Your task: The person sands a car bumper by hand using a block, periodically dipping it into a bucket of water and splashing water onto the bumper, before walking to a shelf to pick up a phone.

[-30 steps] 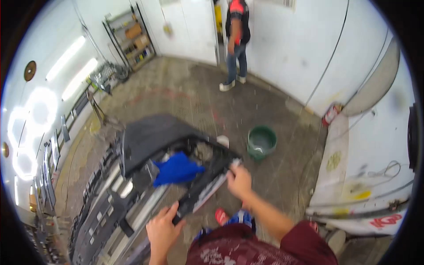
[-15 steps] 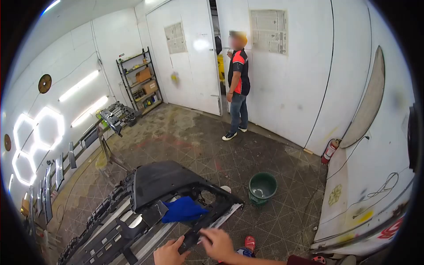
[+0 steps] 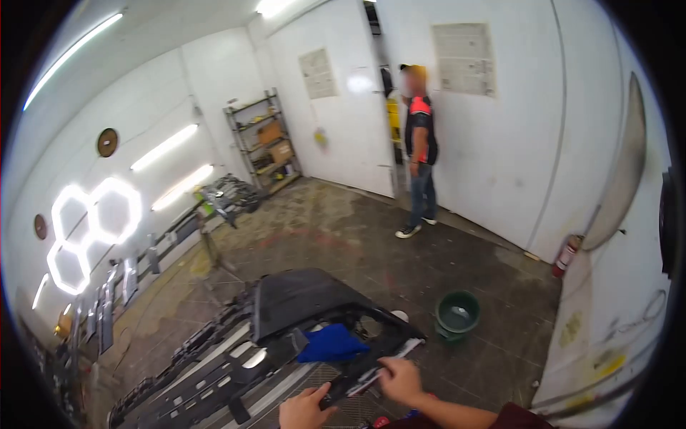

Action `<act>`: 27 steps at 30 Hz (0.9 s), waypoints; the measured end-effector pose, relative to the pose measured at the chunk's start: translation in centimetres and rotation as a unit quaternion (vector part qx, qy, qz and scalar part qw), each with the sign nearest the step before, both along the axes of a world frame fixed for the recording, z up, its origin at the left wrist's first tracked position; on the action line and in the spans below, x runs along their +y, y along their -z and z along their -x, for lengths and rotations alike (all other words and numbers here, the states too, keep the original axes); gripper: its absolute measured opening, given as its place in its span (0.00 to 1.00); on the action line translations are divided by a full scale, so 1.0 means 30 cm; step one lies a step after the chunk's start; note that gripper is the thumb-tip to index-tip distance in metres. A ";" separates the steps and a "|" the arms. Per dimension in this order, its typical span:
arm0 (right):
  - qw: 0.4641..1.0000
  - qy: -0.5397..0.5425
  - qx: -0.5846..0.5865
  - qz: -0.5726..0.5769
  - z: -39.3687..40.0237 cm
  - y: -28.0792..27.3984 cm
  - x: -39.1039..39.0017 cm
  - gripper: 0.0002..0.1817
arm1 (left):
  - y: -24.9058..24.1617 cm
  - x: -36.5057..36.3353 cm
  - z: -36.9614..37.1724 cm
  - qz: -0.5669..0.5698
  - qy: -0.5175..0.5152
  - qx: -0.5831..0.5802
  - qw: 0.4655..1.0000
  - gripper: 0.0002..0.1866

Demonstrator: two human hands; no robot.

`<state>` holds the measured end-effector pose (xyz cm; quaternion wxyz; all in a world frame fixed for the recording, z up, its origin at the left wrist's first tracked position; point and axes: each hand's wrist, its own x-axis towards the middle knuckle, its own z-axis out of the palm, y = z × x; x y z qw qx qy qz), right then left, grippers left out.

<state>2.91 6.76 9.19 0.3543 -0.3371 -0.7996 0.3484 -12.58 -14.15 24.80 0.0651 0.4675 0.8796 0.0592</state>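
Head view: I see the black bumper point(image 3: 307, 302) lying before the maroon-sleeved person point(image 3: 523, 416), its side within reach. Left hand point(image 3: 304, 411) sits at that side, presumably for steadying, right hand point(image 3: 401, 381) curled farther along; blur keeps me from telling whether either grips.

The bottom edge cuts off the black car bumper cover point(image 3: 289, 307) between seven and eight o'clock, and the left hand point(image 3: 306, 412) at six. Towards five, blur leaves unclear whether the right hand point(image 3: 401, 379) touches the cover, which partly hides a white round object point(image 3: 400, 315). At six, a blue cloth point(image 3: 332, 344) hides what lies beneath. Print on the newspaper sheet point(image 3: 463, 59) at one o'clock is unreadable
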 end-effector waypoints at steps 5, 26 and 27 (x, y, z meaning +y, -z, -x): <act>0.998 -0.061 0.011 -0.022 0.034 -0.047 -0.031 0.16 | -0.006 0.043 -0.007 -0.003 0.007 -0.009 1.000 0.35; 0.983 -0.028 -0.103 0.152 -0.411 0.599 1.009 0.24 | 0.474 0.592 -0.602 0.114 -0.296 0.179 0.931 0.51; 0.981 -0.036 -0.107 0.155 -0.428 0.603 1.021 0.24 | 0.497 0.644 -0.600 0.126 -0.317 0.183 0.922 0.52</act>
